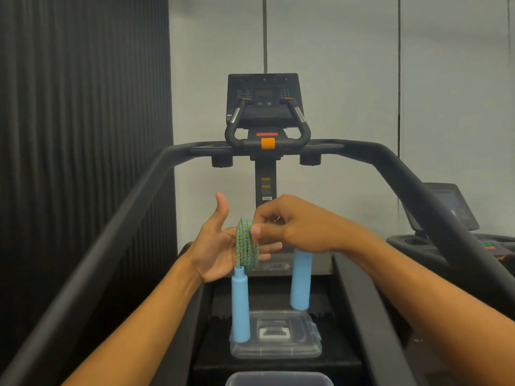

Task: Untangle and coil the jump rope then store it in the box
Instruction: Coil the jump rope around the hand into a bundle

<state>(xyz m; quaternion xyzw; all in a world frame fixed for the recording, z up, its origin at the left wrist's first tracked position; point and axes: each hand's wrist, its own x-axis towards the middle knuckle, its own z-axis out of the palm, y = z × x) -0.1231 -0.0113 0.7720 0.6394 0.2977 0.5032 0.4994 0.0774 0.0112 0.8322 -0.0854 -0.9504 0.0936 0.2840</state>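
The jump rope's green-and-blue braided cord (245, 245) is wound in several loops around the fingers of my left hand (216, 246), whose thumb points up. My right hand (292, 225) pinches the cord at the top of the coil. Two light-blue foam handles hang down from the hands: one (240, 305) below my left palm, the other (301, 280) below my right hand. Below them on the treadmill belt lies a clear plastic lid (278, 349). The rim of a clear plastic box (278, 378) shows at the bottom edge of the view.
I stand on a black treadmill with side rails (111, 240) on the left and right (434, 207). Its console (264, 101) is straight ahead. A second machine (451, 207) stands at the right. A dark ribbed wall is at the left.
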